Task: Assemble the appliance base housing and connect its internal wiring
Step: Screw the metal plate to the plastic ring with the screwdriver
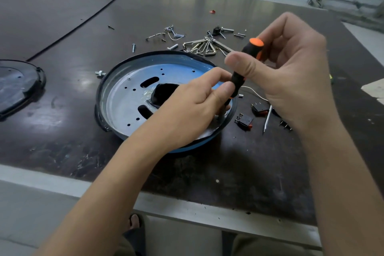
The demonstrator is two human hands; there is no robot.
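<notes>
A round base housing (122, 97) with a silver metal plate, blue edge and black rim lies on the dark table. A black taped bundle (164, 92) sits at its centre. My right hand (291, 72) grips the black and orange handle of a screwdriver (247, 58), which stands nearly upright with its tip down near the housing's right rim. My left hand (191, 106) reaches over the plate and pinches the lower shaft of the screwdriver. The tip and whatever it meets are hidden behind my fingers.
A black round cover (18, 85) lies at the far left. Loose screws (172, 34) and hex keys (202, 45) are scattered behind the housing. Black rocker switches (245, 121), a white wire (252, 90) and a thin metal tool (267, 118) lie to its right.
</notes>
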